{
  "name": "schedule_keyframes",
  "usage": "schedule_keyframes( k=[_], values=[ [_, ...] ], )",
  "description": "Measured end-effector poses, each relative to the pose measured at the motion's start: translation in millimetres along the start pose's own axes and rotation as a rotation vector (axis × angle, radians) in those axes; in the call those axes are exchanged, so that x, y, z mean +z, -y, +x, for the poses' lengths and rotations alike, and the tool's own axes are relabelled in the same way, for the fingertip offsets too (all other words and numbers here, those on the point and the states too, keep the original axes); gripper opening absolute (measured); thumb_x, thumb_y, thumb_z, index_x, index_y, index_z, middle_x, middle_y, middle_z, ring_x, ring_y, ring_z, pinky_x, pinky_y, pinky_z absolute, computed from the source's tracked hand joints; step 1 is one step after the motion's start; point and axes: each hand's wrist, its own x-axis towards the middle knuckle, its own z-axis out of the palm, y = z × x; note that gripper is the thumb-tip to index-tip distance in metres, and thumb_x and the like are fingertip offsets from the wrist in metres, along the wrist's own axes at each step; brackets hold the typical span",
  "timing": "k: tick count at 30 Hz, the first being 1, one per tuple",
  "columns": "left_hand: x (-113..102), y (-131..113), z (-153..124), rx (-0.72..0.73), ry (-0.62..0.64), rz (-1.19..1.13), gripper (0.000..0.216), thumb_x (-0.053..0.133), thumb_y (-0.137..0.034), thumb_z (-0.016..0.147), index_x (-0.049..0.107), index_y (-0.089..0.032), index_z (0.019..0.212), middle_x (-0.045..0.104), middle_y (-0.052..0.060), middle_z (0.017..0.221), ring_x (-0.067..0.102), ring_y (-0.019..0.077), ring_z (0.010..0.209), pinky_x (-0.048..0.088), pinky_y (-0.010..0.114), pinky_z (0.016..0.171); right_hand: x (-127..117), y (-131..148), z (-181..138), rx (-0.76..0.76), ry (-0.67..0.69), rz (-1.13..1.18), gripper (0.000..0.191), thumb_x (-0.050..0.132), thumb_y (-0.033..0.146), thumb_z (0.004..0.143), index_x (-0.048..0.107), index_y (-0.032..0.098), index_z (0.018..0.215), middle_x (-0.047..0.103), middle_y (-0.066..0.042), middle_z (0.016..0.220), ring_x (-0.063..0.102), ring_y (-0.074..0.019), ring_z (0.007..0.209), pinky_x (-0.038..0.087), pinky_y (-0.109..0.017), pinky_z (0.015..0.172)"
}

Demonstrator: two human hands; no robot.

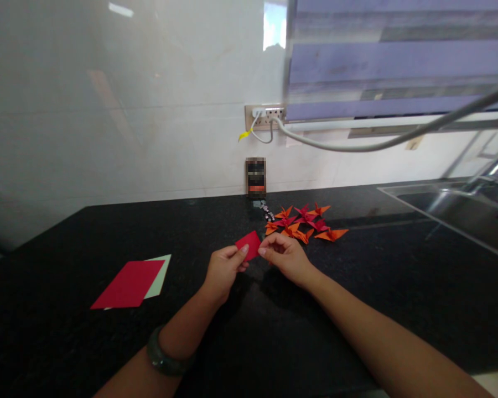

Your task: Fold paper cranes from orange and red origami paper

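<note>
A small folded square of red paper (249, 244) is held above the dark countertop. My left hand (226, 270) pinches its left side, thumb on top and fingers beneath. At the right corner, my right hand (285, 255) pinches the same paper between thumb and index finger. Just beyond my right hand lie several folded paper cranes (332, 235), some orange and some red. To the left, a flat red sheet (129, 283) rests on a pale green sheet (160, 276).
A phone-like object (256, 178), blurred out, leans on the wall with a small beaded strap before it. Cables run from a wall socket (265, 117), and a grey one (369, 148) sweeps right. A sink (448, 204) is set into the countertop (53, 260) at right.
</note>
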Motion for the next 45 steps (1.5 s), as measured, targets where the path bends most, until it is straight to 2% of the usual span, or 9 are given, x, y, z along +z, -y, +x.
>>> schedule_keyframes(
  k=[7,13,17,21,28,33,45],
  values=[
    [-0.1,1.2,0.9,-0.001,-0.008,0.002,0.026,0.066,-0.037,0.064,0.062,-0.012,0.058,0.055,-0.001,0.048,0.050,0.0073,0.045,0.039,0.017,0.046,-1.1,-5.1,2.3,-0.091,-0.071,-0.144,0.012,0.063,0.025,0.069,0.060,0.017,0.077,0.053,0.001,0.070,0.045,-0.0089,0.056,0.037,-0.024,0.054],
    [0.3,-0.6,0.3,0.003,-0.008,-0.003,0.025,0.066,-0.036,0.063,0.062,-0.012,0.058,0.056,-0.001,0.048,0.050,0.0078,0.046,0.039,0.018,0.046,-1.2,-1.0,-0.7,-0.307,-0.061,-0.293,0.007,0.063,0.018,0.070,0.065,0.019,0.076,0.049,-0.001,0.071,0.047,-0.0116,0.064,0.040,-0.026,0.060],
    [0.2,-1.8,-0.7,-0.005,-0.011,0.001,0.025,0.065,-0.035,0.064,0.063,-0.011,0.059,0.057,0.000,0.049,0.050,0.0077,0.046,0.039,0.018,0.046,0.0,3.1,-4.1,-0.389,-0.052,-0.411,0.010,0.062,0.017,0.072,0.068,0.020,0.079,0.046,-0.001,0.072,0.046,-0.0120,0.065,0.040,-0.024,0.056],
    [0.0,-0.9,-0.7,-0.008,-0.005,-0.010,0.024,0.065,-0.035,0.065,0.064,-0.011,0.061,0.058,0.000,0.049,0.051,0.0076,0.046,0.040,0.018,0.047,0.9,3.1,-5.4,-0.450,-0.038,-0.454,0.013,0.060,0.016,0.074,0.068,0.019,0.084,0.050,-0.003,0.073,0.049,-0.0127,0.068,0.041,-0.025,0.058],
    [1.9,-3.0,-1.9,-0.023,0.012,-0.075,0.023,0.069,-0.033,0.062,0.065,-0.011,0.064,0.063,0.002,0.055,0.057,0.0095,0.051,0.046,0.019,0.051,1.6,4.8,-6.7,-0.368,-0.052,-0.460,0.009,0.058,0.018,0.074,0.062,0.019,0.082,0.058,-0.003,0.076,0.051,-0.0118,0.062,0.042,-0.024,0.055],
    [2.7,-4.0,-2.9,-0.023,0.030,-0.072,0.022,0.070,-0.033,0.061,0.065,-0.011,0.062,0.062,0.002,0.055,0.058,0.0100,0.052,0.046,0.019,0.051,2.6,5.1,-7.5,-0.273,-0.082,-0.455,0.008,0.057,0.019,0.074,0.057,0.019,0.081,0.057,-0.001,0.069,0.051,-0.0115,0.058,0.042,-0.024,0.054],
    [2.5,-3.4,-3.3,0.016,0.038,-0.001,0.023,0.066,-0.035,0.064,0.063,-0.012,0.059,0.059,0.000,0.052,0.055,0.0099,0.050,0.043,0.018,0.048,5.1,-2.6,-4.5,-0.188,-0.088,-0.259,0.015,0.051,0.016,0.073,0.051,0.018,0.088,0.053,0.000,0.070,0.051,-0.0106,0.060,0.042,-0.023,0.055]
  ],
)
